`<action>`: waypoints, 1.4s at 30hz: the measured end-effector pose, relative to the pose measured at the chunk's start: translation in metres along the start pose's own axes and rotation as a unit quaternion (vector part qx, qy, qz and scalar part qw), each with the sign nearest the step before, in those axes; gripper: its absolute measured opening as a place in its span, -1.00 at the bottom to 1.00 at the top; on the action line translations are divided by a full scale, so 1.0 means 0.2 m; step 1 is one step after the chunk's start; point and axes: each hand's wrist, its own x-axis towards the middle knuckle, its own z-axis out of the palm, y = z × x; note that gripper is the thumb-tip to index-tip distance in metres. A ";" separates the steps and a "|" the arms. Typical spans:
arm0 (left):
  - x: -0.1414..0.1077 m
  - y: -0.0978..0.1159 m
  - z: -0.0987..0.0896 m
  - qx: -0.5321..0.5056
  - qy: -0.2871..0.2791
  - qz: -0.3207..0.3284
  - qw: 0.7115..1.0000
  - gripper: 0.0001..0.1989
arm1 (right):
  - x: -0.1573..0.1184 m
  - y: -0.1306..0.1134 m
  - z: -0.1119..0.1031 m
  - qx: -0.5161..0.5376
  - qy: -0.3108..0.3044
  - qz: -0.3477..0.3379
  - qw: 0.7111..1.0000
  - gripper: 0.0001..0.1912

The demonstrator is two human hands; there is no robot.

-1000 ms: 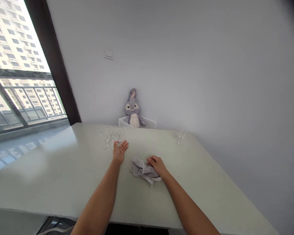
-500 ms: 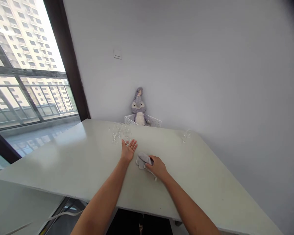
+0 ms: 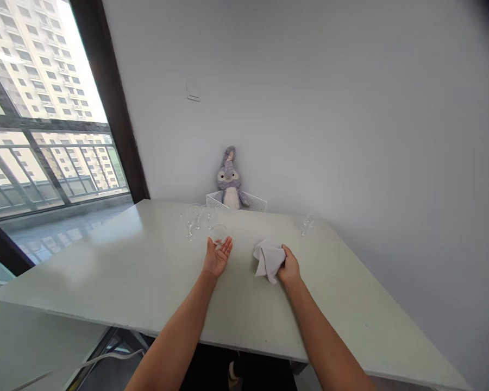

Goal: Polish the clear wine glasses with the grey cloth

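One head-worn camera looks forward and down, close above the front edge of the tabletop (image 3: 138,274), facing the wall (image 3: 309,125) behind that tabletop.

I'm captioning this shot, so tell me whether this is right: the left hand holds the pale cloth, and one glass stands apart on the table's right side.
One detail is wrong: the head view shows the right hand, not the left hand, holding the pale cloth. One glass stands apart on the right side of the table, as you say.
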 end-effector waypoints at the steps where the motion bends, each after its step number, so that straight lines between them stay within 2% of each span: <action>1: 0.00 0.00 0.00 0.001 -0.006 -0.005 1.000 -0.65 | 0.00 0.00 0.00 0.029 0.008 -0.009 0.999 -0.79; 3: -0.01 -0.01 -0.01 0.013 -0.023 -0.015 1.000 -0.66 | -0.01 -0.01 -0.01 0.052 0.031 -0.062 0.996 -0.77; 4: -0.01 -0.02 -0.01 0.023 -0.033 -0.021 0.999 -0.68 | -0.03 -0.01 -0.02 0.030 0.046 -0.110 0.992 -0.74; 6: -0.01 -0.03 -0.01 0.048 -0.049 -0.025 0.997 -0.74 | -0.06 -0.01 -0.02 -0.085 0.069 -0.239 0.965 -0.68; 8: -0.02 -0.05 0.00 0.076 -0.066 -0.018 0.995 -0.77 | -0.11 -0.01 -0.02 -0.211 0.059 -0.376 0.900 -0.62; 10: -0.03 -0.08 0.01 0.106 -0.088 -0.007 0.990 -0.78 | -0.17 0.01 0.01 -0.293 -0.002 -0.468 0.834 -0.60; 11: -0.03 -0.09 0.02 0.120 -0.101 -0.006 0.988 -0.77 | -0.20 0.02 0.04 -0.321 -0.050 -0.489 0.809 -0.60; 14: -0.05 -0.12 0.04 0.150 -0.129 -0.003 0.980 -0.73 | -0.31 0.07 0.13 -0.375 -0.214 -0.467 0.771 -0.60; 16: -0.06 -0.12 0.05 0.166 -0.131 0.008 0.977 -0.70 | -0.37 0.09 0.18 -0.371 -0.282 -0.423 0.777 -0.58; 17: -0.06 -0.13 0.05 0.178 -0.128 0.015 0.976 -0.68 | -0.39 0.09 0.20 -0.354 -0.302 -0.394 0.793 -0.57; 21: -0.05 -0.14 0.04 0.271 -0.119 0.026 0.955 -0.59 | -0.37 0.10 0.19 -0.253 -0.342 -0.243 0.872 -0.52; 24: -0.05 -0.16 0.02 0.379 -0.117 0.045 0.917 -0.52 | -0.29 0.13 0.14 -0.190 -0.351 -0.120 0.909 -0.59; 28: -0.07 -0.17 0.02 0.480 -0.169 0.032 0.860 -0.46 | -0.22 0.16 0.09 -0.085 -0.357 0.074 0.927 -0.66; 31: -0.11 -0.13 0.05 0.468 -0.224 0.001 0.855 -0.46 | -0.20 0.14 0.08 0.008 -0.345 0.129 0.930 -0.67; 34: -0.11 -0.09 0.08 0.441 -0.245 -0.017 0.863 -0.45 | -0.21 0.10 0.08 0.019 -0.349 0.109 0.931 -0.62; 37: -0.08 -0.07 0.07 0.461 -0.210 -0.034 0.862 -0.48 | -0.25 0.10 0.09 -0.133 -0.363 0.012 0.922 -0.64; 38: -0.07 -0.08 0.06 0.478 -0.190 -0.039 0.856 -0.54 | -0.27 0.11 0.10 -0.208 -0.356 -0.043 0.910 -0.68; 40: -0.04 -0.08 0.05 0.520 -0.141 -0.029 0.842 -0.59 | -0.30 0.13 0.12 -0.334 -0.331 -0.157 0.868 -0.73; 41: -0.04 -0.09 0.04 0.537 -0.120 -0.015 0.835 -0.57 | -0.31 0.14 0.12 -0.370 -0.320 -0.197 0.850 -0.73; 42: -0.04 -0.09 0.04 0.550 -0.104 0.001 0.829 -0.55 | -0.32 0.15 0.13 -0.382 -0.313 -0.212 0.843 -0.74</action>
